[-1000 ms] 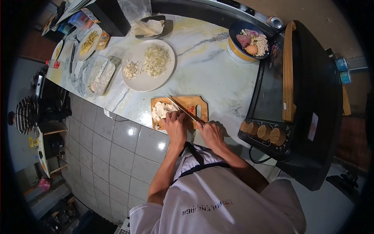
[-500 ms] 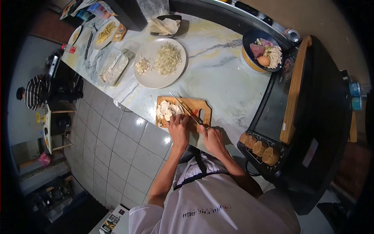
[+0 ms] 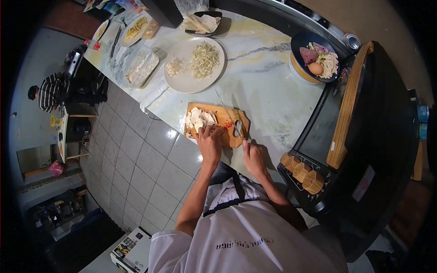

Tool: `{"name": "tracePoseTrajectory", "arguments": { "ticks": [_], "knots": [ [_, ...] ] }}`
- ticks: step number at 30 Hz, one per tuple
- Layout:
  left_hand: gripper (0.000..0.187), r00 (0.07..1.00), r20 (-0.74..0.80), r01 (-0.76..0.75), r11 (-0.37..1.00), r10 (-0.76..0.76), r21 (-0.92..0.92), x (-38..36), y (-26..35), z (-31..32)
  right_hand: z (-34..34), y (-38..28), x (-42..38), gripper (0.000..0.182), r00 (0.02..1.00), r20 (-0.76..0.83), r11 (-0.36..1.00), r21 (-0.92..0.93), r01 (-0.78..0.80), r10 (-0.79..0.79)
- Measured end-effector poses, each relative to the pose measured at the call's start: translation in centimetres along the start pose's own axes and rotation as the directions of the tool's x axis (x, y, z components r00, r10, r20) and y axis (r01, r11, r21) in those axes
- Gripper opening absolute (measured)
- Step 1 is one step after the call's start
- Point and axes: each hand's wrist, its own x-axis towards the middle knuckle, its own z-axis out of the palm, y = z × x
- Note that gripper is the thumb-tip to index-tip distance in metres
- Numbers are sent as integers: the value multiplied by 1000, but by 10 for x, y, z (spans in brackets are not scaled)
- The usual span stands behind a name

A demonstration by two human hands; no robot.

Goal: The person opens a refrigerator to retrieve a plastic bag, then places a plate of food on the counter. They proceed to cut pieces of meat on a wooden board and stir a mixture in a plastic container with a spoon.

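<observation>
Cutting board: light brown. Slices on it: cream. Counter: white marble, grey-and-yellow veining. Far-right bowl: dark blue.

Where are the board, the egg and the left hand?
Board (image 3: 231, 140): head view, bare wood near the lower edge.
Egg (image 3: 315, 68): head view, middle of its shell.
Left hand (image 3: 210, 143): head view, back of the hand.

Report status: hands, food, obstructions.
Right hand gripping knife. Left hand at pale slices on wooden cutting board. Red bits also aboard, possibly in the way.

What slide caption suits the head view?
Right hand holding long metal-bladed knife, left hand near flat white slices on brown wooden board.
</observation>
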Motion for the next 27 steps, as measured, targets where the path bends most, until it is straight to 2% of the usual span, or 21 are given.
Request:
{"name": "tracePoseTrajectory", "arguments": {
  "ticks": [4,9,13,15,23,27],
  "knots": [
    [24,1000,18,1,999,0,-42,1,-3,-1,2,2,0,54,999,3,997,-55,45,-45],
    [23,999,42,4,995,0,-95,5,-6,-2,3,1,1,51,987,-55,988,-2,154,-154],
    [24,998,62,2,996,4,-91,9,-4,-6,1,-1,2,51,992,-10,991,-58,123,-124],
    [25,999,51,-4,996,8,-87,8,-4,-5,1,-3,2,51,987,-16,984,-86,159,-161],
    [27,995,95,-9,997,16,-72,5,-6,-4,-3,-11,2,54,991,0,989,-58,133,-133],
    [27,998,46,-36,994,41,-105,5,-6,-1,-3,-12,3,57,996,7,993,-83,86,-86]
  ]
}}
